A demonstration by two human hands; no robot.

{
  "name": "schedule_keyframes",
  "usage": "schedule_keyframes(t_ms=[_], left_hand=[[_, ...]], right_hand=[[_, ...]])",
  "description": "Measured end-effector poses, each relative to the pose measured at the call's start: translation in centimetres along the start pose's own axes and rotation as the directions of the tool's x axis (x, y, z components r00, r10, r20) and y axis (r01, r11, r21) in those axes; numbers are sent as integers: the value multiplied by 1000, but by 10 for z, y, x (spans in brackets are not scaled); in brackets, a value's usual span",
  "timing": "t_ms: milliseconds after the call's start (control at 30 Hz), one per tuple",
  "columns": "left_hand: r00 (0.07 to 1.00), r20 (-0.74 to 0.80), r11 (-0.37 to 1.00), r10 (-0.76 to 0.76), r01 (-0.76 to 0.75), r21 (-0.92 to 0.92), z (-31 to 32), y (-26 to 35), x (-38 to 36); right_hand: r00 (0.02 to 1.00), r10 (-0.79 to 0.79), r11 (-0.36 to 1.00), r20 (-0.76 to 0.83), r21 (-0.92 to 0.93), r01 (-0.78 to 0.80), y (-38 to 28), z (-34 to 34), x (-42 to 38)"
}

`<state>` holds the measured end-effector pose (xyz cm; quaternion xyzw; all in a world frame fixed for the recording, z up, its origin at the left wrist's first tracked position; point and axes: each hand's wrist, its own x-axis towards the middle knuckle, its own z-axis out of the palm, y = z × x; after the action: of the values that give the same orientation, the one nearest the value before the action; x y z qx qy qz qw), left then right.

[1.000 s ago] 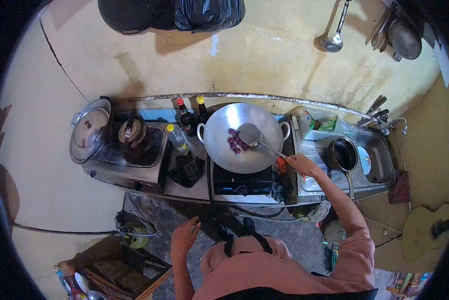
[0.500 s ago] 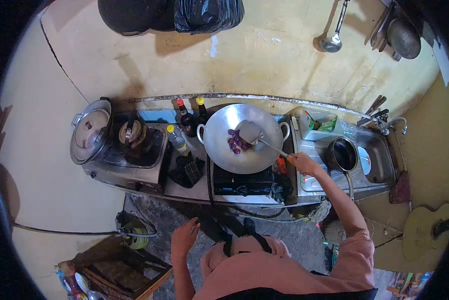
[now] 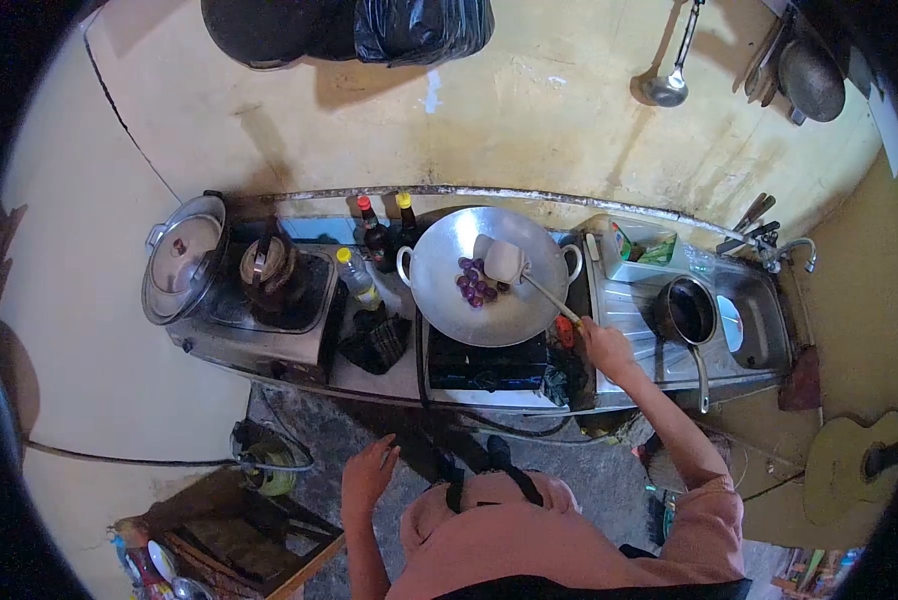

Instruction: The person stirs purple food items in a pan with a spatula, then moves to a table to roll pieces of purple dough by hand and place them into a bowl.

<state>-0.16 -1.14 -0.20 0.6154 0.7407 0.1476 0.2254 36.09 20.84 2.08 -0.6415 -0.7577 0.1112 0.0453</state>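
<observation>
My right hand (image 3: pixel 609 352) is closed around the handle of a metal spatula (image 3: pixel 505 262). Its flat head is inside a large two-handled wok (image 3: pixel 449 235), just above and right of a cluster of purple pieces that look like shallots (image 3: pixel 477 290). The wok sits on a black gas stove (image 3: pixel 487 370). Away from the counter, my left hand (image 3: pixel 371 472) hangs low in front of my body, fingers apart and holding nothing.
Bottles (image 3: pixel 359 280) and a dark cloth (image 3: pixel 375 342) lie left of the wok, beside a second stove (image 3: pixel 259 345) with a lidded pot (image 3: pixel 187 255). A saucepan (image 3: pixel 687 310), a plastic container (image 3: pixel 641 262) and a sink (image 3: pixel 769 320) are to the right.
The spatula head has shifted slightly up and right, off the purple pieces, which now show more fully in a tighter cluster. My left hand has barely moved.
</observation>
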Motion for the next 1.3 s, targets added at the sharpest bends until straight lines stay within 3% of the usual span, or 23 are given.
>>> schedule_keyframes(t_ms=[367, 467, 567, 600, 667, 767, 967, 1067, 1300], left_hand=[[997, -29, 997, 72, -71, 38, 5, 6, 4], [996, -39, 996, 81, -82, -26, 3, 4, 0], [995, -57, 996, 81, -83, -40, 3, 0, -4], [998, -38, 998, 54, -55, -37, 1, 1, -6], [1000, 1, 1000, 0, 0, -31, -2, 3, -8], [999, -25, 1000, 20, -21, -16, 0, 2, -10], [999, -31, 999, 30, -31, -29, 2, 3, -10], [997, -45, 998, 59, -60, -18, 4, 3, -8], [998, -23, 997, 51, -52, -50, 3, 11, -5]], right_hand=[[996, -36, 997, -84, -74, 30, 29, 17, 45], [998, -19, 999, -53, -44, 17, 17, 3, 51], [991, -126, 991, -37, -43, 124, 38, 26, 67], [992, -124, 992, 40, 26, 123, 36, 21, 67], [972, -131, 982, 194, 160, 100, 36, 11, 65], [864, 3, 889, 503, 395, -233, 25, -21, 56], [858, 21, 759, 513, 551, -348, 44, -29, 44], [854, 75, 769, 515, 515, -378, 41, -38, 37], [894, 20, 837, 447, 482, -259, 38, -34, 26]])
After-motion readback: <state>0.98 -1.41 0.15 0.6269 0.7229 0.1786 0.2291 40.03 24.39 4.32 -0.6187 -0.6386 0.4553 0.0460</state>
